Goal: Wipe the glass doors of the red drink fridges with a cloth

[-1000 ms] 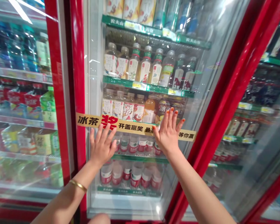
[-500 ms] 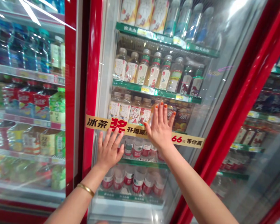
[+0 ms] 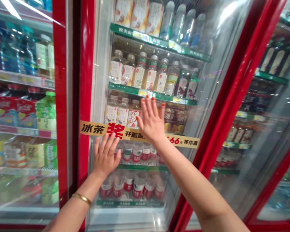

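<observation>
My left hand (image 3: 105, 156) lies with fingers spread against the glass door (image 3: 195, 93) of a drinks fridge, just under the red character on a yellow promotional strip (image 3: 91, 128). A gold bangle (image 3: 81, 198) circles the left wrist. Higher and to the right, my right hand (image 3: 151, 120) is also flat and spread, covering part of that strip; its nails are orange. Neither hand holds anything. Behind the glass stand bottled teas (image 3: 149, 75) in rows. My right hand hides some bottles on the third shelf.
Red door frames (image 3: 229, 96) border the fridge on both sides. At left, another glass-fronted fridge holds blue bottles (image 3: 12, 48) and red drink packs (image 3: 26, 106). To the right, a further fridge has dark bottles on green-edged shelves (image 3: 272, 77). Cups with red bases (image 3: 138, 187) stand low inside.
The view has turned slightly to the right, so the fridges shift left in the picture. Against the strip, my right hand has slid a little left and up; my left hand stays about the same.
</observation>
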A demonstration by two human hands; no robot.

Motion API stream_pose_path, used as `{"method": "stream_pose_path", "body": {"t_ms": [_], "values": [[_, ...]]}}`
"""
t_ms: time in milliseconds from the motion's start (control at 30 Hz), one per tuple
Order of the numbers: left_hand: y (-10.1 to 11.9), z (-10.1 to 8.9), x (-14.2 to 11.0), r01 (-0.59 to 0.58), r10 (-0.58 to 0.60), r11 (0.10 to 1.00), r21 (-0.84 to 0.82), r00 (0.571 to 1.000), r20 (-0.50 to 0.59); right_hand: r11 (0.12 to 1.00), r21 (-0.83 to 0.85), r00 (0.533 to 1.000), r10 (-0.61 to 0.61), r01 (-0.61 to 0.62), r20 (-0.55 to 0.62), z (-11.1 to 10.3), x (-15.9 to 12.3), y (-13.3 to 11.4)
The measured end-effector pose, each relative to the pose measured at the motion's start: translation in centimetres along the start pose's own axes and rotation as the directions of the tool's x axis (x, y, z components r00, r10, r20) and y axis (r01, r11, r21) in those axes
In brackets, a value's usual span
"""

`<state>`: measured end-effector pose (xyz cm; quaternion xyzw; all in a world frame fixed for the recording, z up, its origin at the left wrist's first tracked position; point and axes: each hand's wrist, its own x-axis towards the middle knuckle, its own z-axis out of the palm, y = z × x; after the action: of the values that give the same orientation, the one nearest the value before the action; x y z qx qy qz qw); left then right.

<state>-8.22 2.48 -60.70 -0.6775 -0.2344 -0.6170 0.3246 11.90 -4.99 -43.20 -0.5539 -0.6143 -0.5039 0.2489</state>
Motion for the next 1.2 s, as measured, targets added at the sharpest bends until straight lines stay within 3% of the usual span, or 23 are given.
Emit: {"method": "stream_pose_path", "body": {"t_ms": [100,167,200,267,333,400,467,500,567,633,700,767,867,933,967,1033,1100,1133,1200], "values": [[-0.2,-0.1,0.1,-0.014,0.014,1.0,-0.004,1.0,0.006,0.949,0.05,0.948,-0.314,0.312,0.041,1.0,-2.0,-3.4],[-0.2,-0.1,0.1,-0.019,0.019,1.0,0.0,1.0,0.006,0.878,0.063,0.877,-0.478,0.475,0.046,1.7,-6.1,-3.0],[-0.2,0.0,0.1,-0.018,0.018,1.0,0.001,1.0,0.004,0.864,0.057,0.864,-0.503,0.501,0.029,2.0,-8.4,-1.7],[0.0,0.0,0.0,-0.007,0.007,1.0,0.001,1.0,0.008,0.923,0.002,0.923,-0.385,0.385,-0.016,2.1,-12.2,2.5],[0.1,0.1,0.0,0.004,-0.004,1.0,0.005,1.0,0.014,0.994,-0.041,0.992,-0.104,0.102,-0.074,2.0,-13.6,7.1],[0.2,0.1,0.0,0.006,-0.006,1.0,0.016,1.0,0.014,0.986,-0.046,0.981,0.154,-0.16,-0.12,2.0,-12.8,10.1],[0.1,0.1,0.0,0.001,-0.001,1.0,0.023,1.0,0.011,0.957,-0.029,0.951,0.281,-0.287,-0.132,2.1,-11.3,10.3],[0.1,0.0,0.0,-0.003,0.002,1.0,0.026,1.0,0.015,0.958,-0.022,0.952,0.28,-0.285,-0.124,2.3,-11.0,9.4],[0.0,-0.1,0.0,-0.013,0.012,1.0,0.028,1.0,0.028,0.99,-0.017,0.986,0.14,-0.142,-0.085,2.9,-11.8,6.6],[-0.1,-0.1,0.0,-0.021,0.02,0.999,0.035,0.999,0.031,0.995,-0.004,0.993,-0.101,0.101,-0.052,3.5,-14.6,4.4],[-0.1,-0.1,0.0,-0.024,0.022,0.999,0.044,0.999,0.029,0.971,0.005,0.969,-0.237,0.238,-0.065,3.9,-18.1,4.4],[-0.1,0.0,-0.1,-0.023,0.021,0.998,0.052,0.999,0.032,0.989,-0.005,0.983,-0.147,0.147,-0.111,4.1,-20.2,6.8],[-0.2,0.2,-0.4,-0.008,0.006,0.998,0.068,0.999,0.042,0.979,-0.008,0.965,0.201,-0.205,-0.166,4.0,-19.0,10.8],[-0.3,0.2,-0.5,0.007,-0.012,0.997,0.08,0.998,0.059,0.943,0.011,0.931,0.331,-0.333,-0.153,4.1,-16.7,11.1],[-0.3,0.2,-0.6,0.015,-0.021,0.996,0.083,0.997,0.071,0.943,0.02,0.935,0.331,-0.331,-0.124,4.1,-15.8,10.3],[-0.5,0.1,-0.7,0.024,-0.031,0.997,0.08,0.995,0.095,0.98,0.054,0.98,0.194,-0.192,-0.037,4.4,-15.5,7.4],[-0.6,0.1,-0.7,0.027,-0.034,0.997,0.068,0.995,0.098,0.991,0.127,0.998,-0.047,0.042,0.037,4.8,-17.4,4.9],[-0.6,0.1,-0.7,0.027,-0.033,0.998,0.06,0.995,0.094,0.977,0.162,0.988,-0.148,0.139,0.048,4.9,-18.8,4.4],[-0.6,0.1,-0.7,0.021,-0.024,0.999,0.036,0.996,0.082,0.966,0.174,0.98,-0.199,0.191,0.029,5.0,-21.9,5.3]]}}
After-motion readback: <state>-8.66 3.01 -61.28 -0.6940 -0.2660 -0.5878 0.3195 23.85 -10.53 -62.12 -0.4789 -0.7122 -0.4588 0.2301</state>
